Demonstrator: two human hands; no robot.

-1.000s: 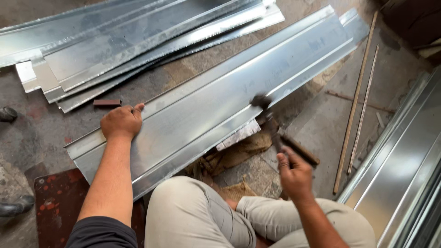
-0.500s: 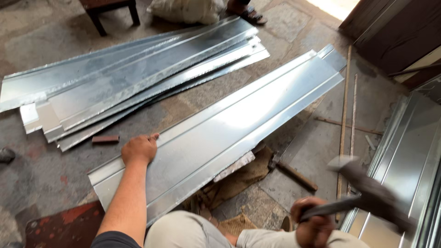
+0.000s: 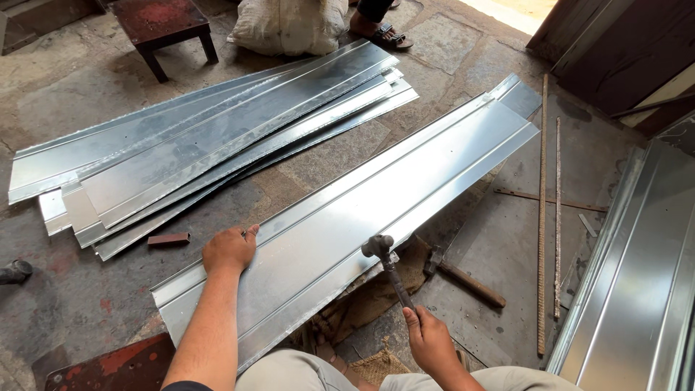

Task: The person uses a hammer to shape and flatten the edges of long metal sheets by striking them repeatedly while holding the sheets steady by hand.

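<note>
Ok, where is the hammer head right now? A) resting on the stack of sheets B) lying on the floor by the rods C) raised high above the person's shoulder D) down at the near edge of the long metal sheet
D: the right hand grips the handle and the hammer head sits at the near edge of the long metal sheet, which the left hand steadies.

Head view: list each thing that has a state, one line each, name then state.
left hand: flat, pressing on the metal sheet
right hand: closed on the hammer handle
hammer: head down on the sheet's near edge
metal sheet: lying flat, near edge folded
sheet stack: piled on the floor
second hammer: lying unused
</note>
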